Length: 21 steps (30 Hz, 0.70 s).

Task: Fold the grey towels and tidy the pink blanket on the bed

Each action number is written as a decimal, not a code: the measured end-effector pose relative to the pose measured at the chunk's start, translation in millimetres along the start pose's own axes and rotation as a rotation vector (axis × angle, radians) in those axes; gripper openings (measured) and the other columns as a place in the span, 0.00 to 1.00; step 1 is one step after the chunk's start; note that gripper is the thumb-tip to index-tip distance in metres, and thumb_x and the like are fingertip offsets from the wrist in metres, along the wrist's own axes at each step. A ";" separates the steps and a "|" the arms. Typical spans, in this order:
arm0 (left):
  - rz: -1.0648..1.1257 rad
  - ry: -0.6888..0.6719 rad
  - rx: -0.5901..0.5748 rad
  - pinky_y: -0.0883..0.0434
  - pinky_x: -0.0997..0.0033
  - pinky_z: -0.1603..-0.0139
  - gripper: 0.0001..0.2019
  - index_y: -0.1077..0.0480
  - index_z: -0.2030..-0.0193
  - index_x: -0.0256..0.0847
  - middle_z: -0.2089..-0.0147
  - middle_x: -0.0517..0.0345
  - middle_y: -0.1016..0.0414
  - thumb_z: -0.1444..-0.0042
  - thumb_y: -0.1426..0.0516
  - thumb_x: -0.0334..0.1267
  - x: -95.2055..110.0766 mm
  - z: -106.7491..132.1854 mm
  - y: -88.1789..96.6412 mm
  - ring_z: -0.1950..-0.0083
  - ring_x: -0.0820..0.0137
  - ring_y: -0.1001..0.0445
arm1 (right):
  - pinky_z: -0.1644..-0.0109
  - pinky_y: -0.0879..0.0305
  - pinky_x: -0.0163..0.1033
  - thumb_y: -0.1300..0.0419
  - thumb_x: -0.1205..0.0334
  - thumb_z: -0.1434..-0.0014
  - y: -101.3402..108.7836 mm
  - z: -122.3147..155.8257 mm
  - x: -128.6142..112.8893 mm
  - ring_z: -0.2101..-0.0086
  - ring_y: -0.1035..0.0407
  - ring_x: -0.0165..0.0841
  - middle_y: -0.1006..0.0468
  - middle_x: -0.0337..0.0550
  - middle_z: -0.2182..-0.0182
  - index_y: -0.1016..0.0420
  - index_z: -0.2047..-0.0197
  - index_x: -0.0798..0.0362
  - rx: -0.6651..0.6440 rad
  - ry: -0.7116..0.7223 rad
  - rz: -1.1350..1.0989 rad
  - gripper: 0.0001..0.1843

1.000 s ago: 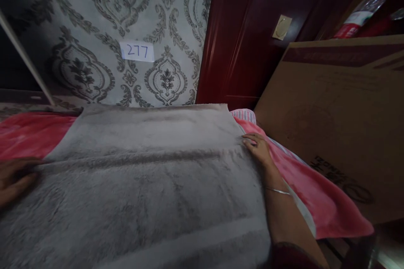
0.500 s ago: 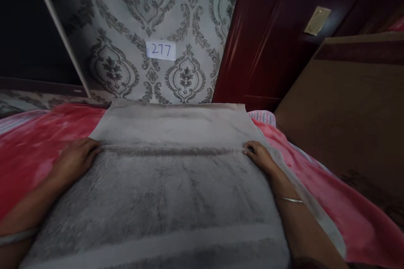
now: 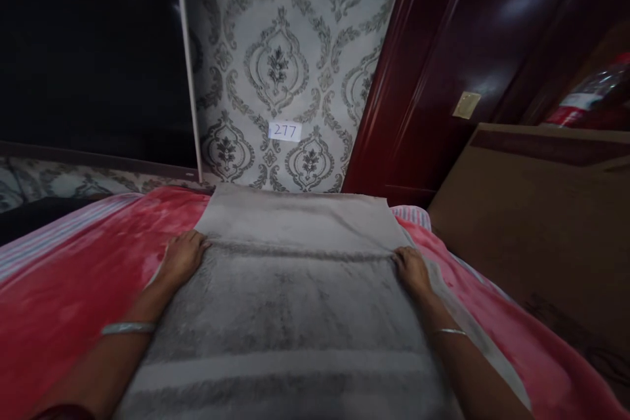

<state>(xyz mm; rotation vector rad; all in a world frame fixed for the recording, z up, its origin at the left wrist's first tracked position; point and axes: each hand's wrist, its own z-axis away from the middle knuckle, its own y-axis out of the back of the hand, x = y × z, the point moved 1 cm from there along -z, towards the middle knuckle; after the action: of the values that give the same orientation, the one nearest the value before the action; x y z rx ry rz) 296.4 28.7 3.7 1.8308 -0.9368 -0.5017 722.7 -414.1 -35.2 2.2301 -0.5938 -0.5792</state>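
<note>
A grey fluffy towel (image 3: 295,302) lies spread over a red blanket (image 3: 73,275) on a bed, with a fold line running across it between my hands. My left hand (image 3: 181,258) rests on the towel's left edge at the fold, fingers curled onto the cloth. My right hand (image 3: 412,269) presses the right edge at the same fold, fingers bent over the cloth. Both wrists wear thin bangles.
A large brown cardboard box (image 3: 536,236) stands at the bed's right side. Behind the bed are patterned wallpaper with a paper label reading 277 (image 3: 285,131), a dark red wooden door (image 3: 443,79) and a dark window (image 3: 88,52) at left.
My left hand has come in from the far left onto the towel's left edge at the fold. The view has pulled back and turned left; my right hand stays on the right edge.
</note>
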 end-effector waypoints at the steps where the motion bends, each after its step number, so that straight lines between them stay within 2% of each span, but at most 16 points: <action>1: -0.004 0.009 0.036 0.30 0.52 0.48 0.17 0.27 0.62 0.39 0.57 0.39 0.22 0.37 0.55 0.43 2.0 0.9 4.1 0.51 0.51 0.25 | 0.54 0.35 0.49 0.49 0.58 0.41 9.4 -3.9 -4.4 0.61 0.33 0.45 0.24 0.50 0.67 0.27 0.68 0.48 0.024 0.005 -0.017 0.10; 5: -0.035 0.021 0.127 0.31 0.53 0.49 0.16 0.28 0.63 0.40 0.58 0.40 0.23 0.36 0.55 0.42 7.9 2.5 32.9 0.52 0.52 0.25 | 0.53 0.35 0.51 0.48 0.56 0.44 56.9 -19.1 -19.2 0.61 0.32 0.46 0.23 0.52 0.67 0.27 0.69 0.49 0.063 0.032 -0.038 0.10; 8: -0.090 0.017 0.159 0.32 0.55 0.50 0.17 0.29 0.62 0.38 0.57 0.41 0.24 0.35 0.56 0.42 8.7 5.7 71.2 0.52 0.53 0.27 | 0.53 0.35 0.50 0.49 0.55 0.45 96.9 -19.5 -28.0 0.61 0.31 0.46 0.23 0.52 0.67 0.27 0.69 0.49 0.098 -0.042 -0.027 0.11; 12: -0.127 -0.047 0.235 0.34 0.58 0.50 0.18 0.31 0.60 0.37 0.57 0.45 0.27 0.32 0.57 0.44 8.9 20.8 137.3 0.52 0.57 0.29 | 0.56 0.35 0.47 0.49 0.54 0.44 152.9 -6.7 -42.6 0.62 0.30 0.45 0.21 0.52 0.64 0.26 0.62 0.51 0.179 -0.233 -0.035 0.14; 17: -0.079 -0.036 0.376 0.35 0.61 0.48 0.22 0.30 0.55 0.35 0.53 0.48 0.29 0.30 0.58 0.50 16.0 49.4 225.9 0.49 0.61 0.30 | 0.53 0.37 0.44 0.47 0.59 0.40 229.8 1.9 -67.3 0.58 0.29 0.42 0.21 0.54 0.59 0.25 0.55 0.55 0.352 -0.242 0.021 0.14; 19: -0.052 -0.012 0.445 0.36 0.57 0.43 0.25 0.30 0.51 0.32 0.50 0.47 0.29 0.30 0.58 0.52 19.7 58.6 260.5 0.43 0.59 0.30 | 0.52 0.38 0.45 0.46 0.62 0.39 260.5 0.6 -78.4 0.57 0.29 0.42 0.22 0.55 0.57 0.26 0.53 0.56 0.418 -0.230 0.095 0.14; 21: -0.059 0.015 0.496 0.39 0.49 0.39 0.29 0.30 0.48 0.28 0.46 0.46 0.31 0.30 0.59 0.54 21.4 65.4 293.1 0.38 0.52 0.33 | 0.50 0.39 0.47 0.46 0.63 0.36 288.7 -1.6 -90.6 0.54 0.29 0.42 0.22 0.56 0.54 0.26 0.51 0.56 0.454 -0.211 0.174 0.13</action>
<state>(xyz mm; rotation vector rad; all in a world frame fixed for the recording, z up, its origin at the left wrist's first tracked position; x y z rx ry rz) 153.4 -91.0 240.1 2.3075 -1.0659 -0.3056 584.1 -539.3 202.9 2.5140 -1.1087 -0.6431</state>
